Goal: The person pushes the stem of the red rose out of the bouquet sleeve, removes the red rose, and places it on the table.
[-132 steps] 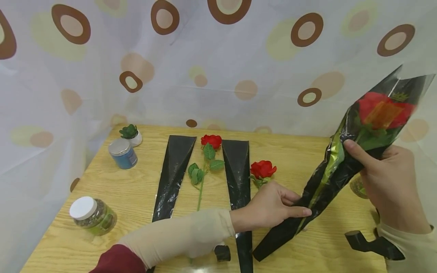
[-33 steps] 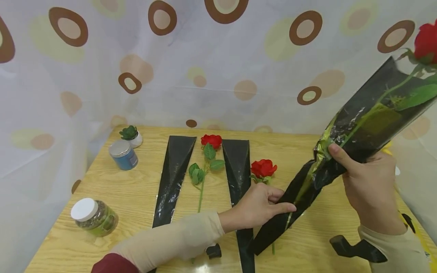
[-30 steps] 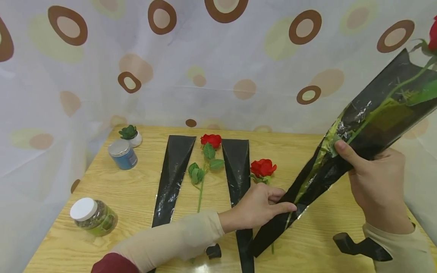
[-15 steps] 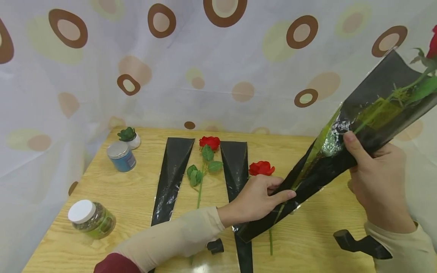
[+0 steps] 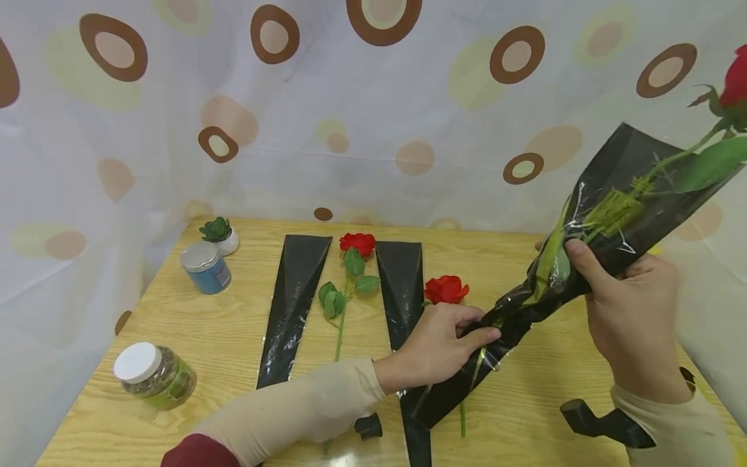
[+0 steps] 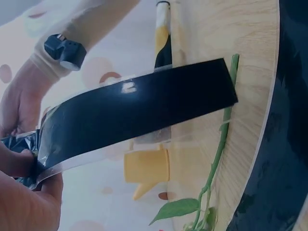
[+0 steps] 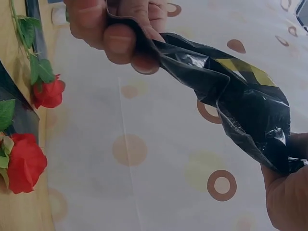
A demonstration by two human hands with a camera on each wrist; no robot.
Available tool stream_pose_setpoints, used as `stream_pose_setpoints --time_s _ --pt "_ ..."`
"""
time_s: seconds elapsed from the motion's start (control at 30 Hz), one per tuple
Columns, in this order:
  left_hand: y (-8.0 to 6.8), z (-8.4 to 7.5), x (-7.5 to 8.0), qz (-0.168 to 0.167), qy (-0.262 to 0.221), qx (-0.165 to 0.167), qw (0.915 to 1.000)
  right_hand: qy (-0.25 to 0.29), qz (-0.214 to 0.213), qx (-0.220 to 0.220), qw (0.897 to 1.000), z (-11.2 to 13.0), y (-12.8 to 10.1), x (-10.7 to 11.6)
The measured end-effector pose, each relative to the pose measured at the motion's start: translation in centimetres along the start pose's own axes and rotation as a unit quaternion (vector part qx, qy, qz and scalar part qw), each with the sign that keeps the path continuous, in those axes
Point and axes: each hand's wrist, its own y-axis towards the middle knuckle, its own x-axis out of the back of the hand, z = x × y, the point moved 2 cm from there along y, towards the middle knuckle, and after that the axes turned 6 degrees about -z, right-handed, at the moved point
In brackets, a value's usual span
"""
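A black flower sleeve [image 5: 613, 259] with a gold stripe is held slantwise above the table, crumpled along its middle. From its wide upper mouth sticks a red rose [image 5: 736, 84], its bloom cut off by the frame edge and its stem seen through the film. My right hand [image 5: 636, 318] grips the upper part, thumb in front. Lower down, my left hand [image 5: 440, 340] pinches the narrow part between thumb and fingers. In the left wrist view the sleeve's flat lower end [image 6: 144, 106] points away from the hands. The right wrist view shows the creased film [image 7: 240, 106] between both hands.
Two flat black sleeves [image 5: 294, 305] [image 5: 403, 279] lie on the table [image 5: 233, 324], with one red rose [image 5: 357, 244] between them and another rose [image 5: 446, 290] to the right. A white-lidded jar [image 5: 154, 376], blue jar [image 5: 206, 267] and potted plant [image 5: 220, 235] stand left.
Over four seconds ago the bloom was inside the sleeve; now it stands out past the mouth. Lately my right hand has slid down-left along the sleeve, and the film has bunched up between the hands.
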Motion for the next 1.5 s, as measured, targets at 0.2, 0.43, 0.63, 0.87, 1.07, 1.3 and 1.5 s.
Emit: stream_pose_setpoints --time_s 0.2,0.43,0.63,0.87,1.07,1.3,1.5 --pt "0.0 -0.1 -0.1 -0.012 -0.007 0.004 0.9999 -0.036 0.069 -0.002 0.997 -0.4 -1.0 -0.5" --pt "0.9 -0.9 0.3 -0.024 0.008 -0.008 0.9996 -0.209 0.074 0.014 0.975 -1.3 -2.0 -0.5" --pt "1.4 -1.2 0.6 -0.037 -0.005 -0.009 0.9993 -0.282 0.065 0.016 0.957 -1.9 -2.5 -0.8" --pt "1.2 -1.1 0.7 -0.024 -0.032 0.014 0.9991 -0.315 0.054 0.011 0.947 -1.9 -2.6 -0.8" --pt "0.0 -0.7 0.6 0.026 -0.064 0.035 0.997 -0.174 0.04 -0.02 0.984 -1.0 -1.6 0.1" --pt "-0.6 -0.7 0.5 0.169 -0.024 0.068 0.983 -0.038 0.022 -0.015 0.999 0.3 -0.1 0.7" --pt "0.7 -1.9 0.9 0.115 -0.038 0.061 0.9908 -0.028 0.063 -0.034 0.997 0.4 -0.2 0.4"
